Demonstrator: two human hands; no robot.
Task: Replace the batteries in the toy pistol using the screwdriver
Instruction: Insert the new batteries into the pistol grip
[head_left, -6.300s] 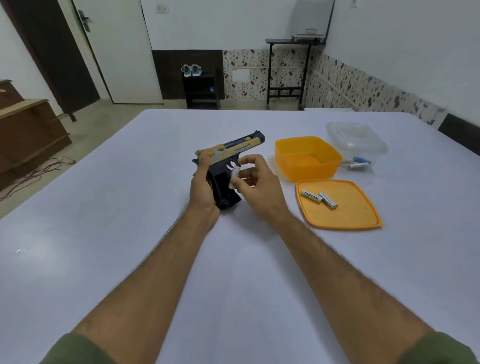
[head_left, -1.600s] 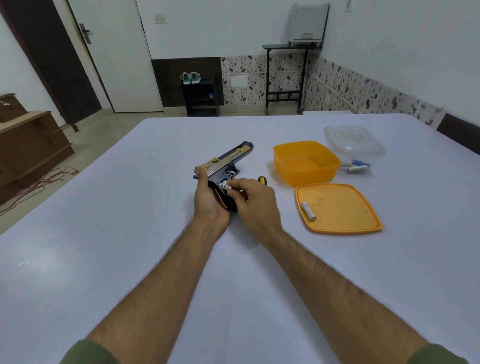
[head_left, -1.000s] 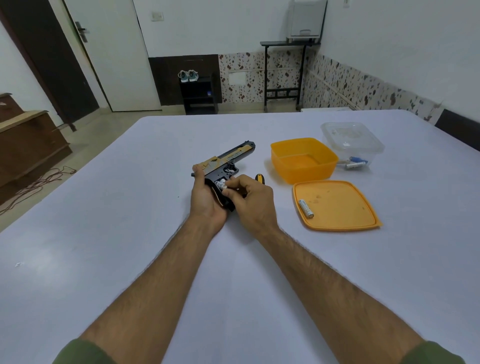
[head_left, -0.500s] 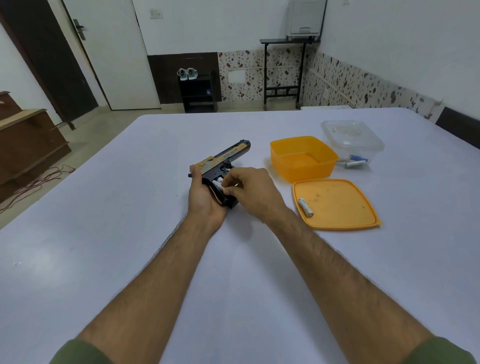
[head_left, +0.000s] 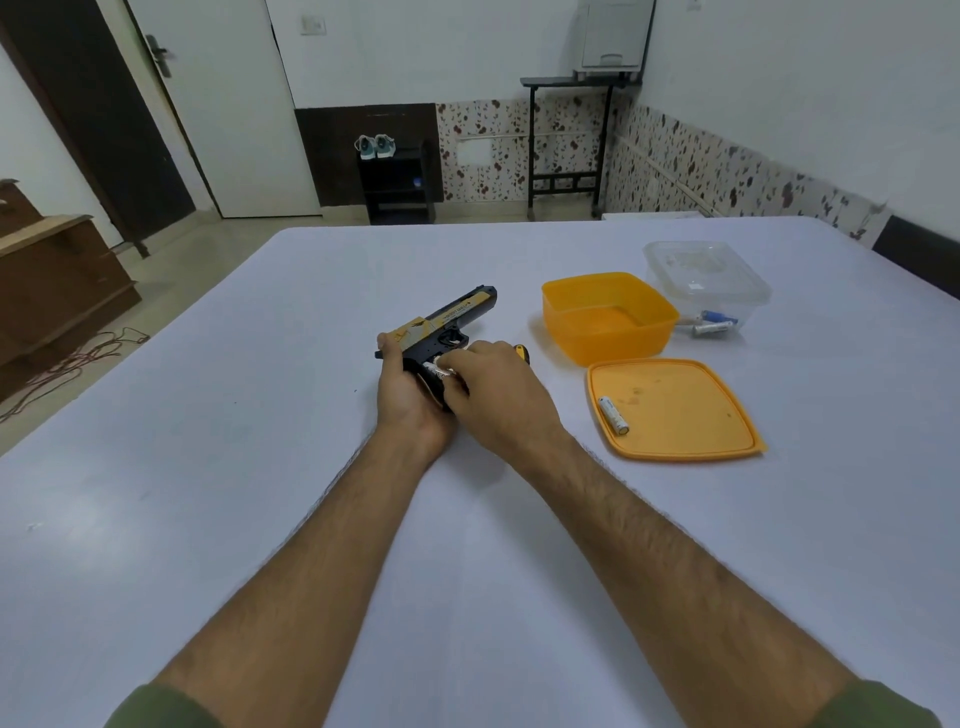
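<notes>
Black-and-gold plastic toy pistol (head_left: 441, 332) lies mid-surface, grip clamped in the left hand (head_left: 410, 400). Right hand (head_left: 493, 384) fingers pinch a silver cylindrical battery (head_left: 436, 370) at the open grip. Risk: battery seated skewed or reversed, jamming; remaining battery (head_left: 613, 414) on orange lid (head_left: 691, 415) could roll off.

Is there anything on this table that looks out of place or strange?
Nothing stands out. One battery lies loose on the orange lid, and the left hand steadies the toy pistol while the right hand works at its grip. Nothing is spilled or visibly damaged.
</notes>
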